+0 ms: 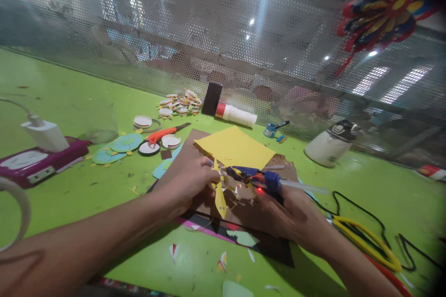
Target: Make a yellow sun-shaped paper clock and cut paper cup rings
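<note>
My left hand [191, 181] is closed, its fingertips pinching a small yellow paper cutout [220, 199] with a pointed end and tiny marks. In my right hand [292, 216] is a blue glue gun [273, 180], with a clear glue stick out of its back and a red light lit. Its nozzle points left, close to the cutout; whether they touch I cannot tell. Beneath both hands lies a brown board [188, 158] strewn with paper scraps. A yellow paper sheet [235, 146] rests on the board's far part.
Orange-handled scissors [162, 134], light-blue paper discs [127, 143] and a purple power strip [45, 162] lie left. Behind are a pile of small white rings [181, 104], a phone [212, 98] and a white tube [239, 116]. A white jar [327, 146] and yellow-handled scissors [369, 241] are right.
</note>
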`<control>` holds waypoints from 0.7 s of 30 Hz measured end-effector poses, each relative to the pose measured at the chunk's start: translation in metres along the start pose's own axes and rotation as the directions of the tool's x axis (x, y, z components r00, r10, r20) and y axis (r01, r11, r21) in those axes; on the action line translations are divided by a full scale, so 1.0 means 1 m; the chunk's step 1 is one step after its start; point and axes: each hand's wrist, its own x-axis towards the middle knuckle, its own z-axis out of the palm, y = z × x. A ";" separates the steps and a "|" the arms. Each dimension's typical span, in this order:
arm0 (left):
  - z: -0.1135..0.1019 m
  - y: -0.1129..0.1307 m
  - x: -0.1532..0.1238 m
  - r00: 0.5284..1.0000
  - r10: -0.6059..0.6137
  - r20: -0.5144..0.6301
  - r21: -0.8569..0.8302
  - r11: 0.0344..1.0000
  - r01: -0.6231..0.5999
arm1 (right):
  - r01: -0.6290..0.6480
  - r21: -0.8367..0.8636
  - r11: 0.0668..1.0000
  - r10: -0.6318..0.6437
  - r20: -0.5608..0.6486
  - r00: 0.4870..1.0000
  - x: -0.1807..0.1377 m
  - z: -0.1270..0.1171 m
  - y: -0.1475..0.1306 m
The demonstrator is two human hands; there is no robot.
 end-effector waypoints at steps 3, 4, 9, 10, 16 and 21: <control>0.000 -0.001 0.000 1.000 -0.001 0.000 -0.002 1.000 0.001 | 0.018 -0.003 1.000 -0.018 -0.018 1.000 -0.001 0.000 -0.001; 0.000 -0.001 0.000 1.000 0.001 0.000 -0.002 1.000 -0.001 | 0.024 -0.002 1.000 -0.024 -0.025 0.999 -0.001 0.000 -0.001; -0.001 -0.001 0.001 1.000 -0.021 0.012 0.028 0.999 0.021 | 0.036 -0.007 0.999 -0.036 -0.035 0.999 -0.002 0.002 -0.003; -0.001 -0.001 0.001 1.000 -0.012 0.014 0.029 1.000 0.011 | 0.038 -0.012 0.999 -0.039 -0.037 0.999 -0.002 0.002 -0.003; 0.000 -0.001 0.000 1.000 -0.015 0.017 -0.008 1.000 0.016 | 0.036 -0.027 0.999 -0.038 -0.052 0.998 -0.001 -0.001 -0.004; -0.001 -0.001 0.001 1.000 0.008 0.010 -0.018 1.000 -0.008 | 0.063 -0.017 0.998 -0.064 -0.057 0.996 0.001 -0.002 -0.004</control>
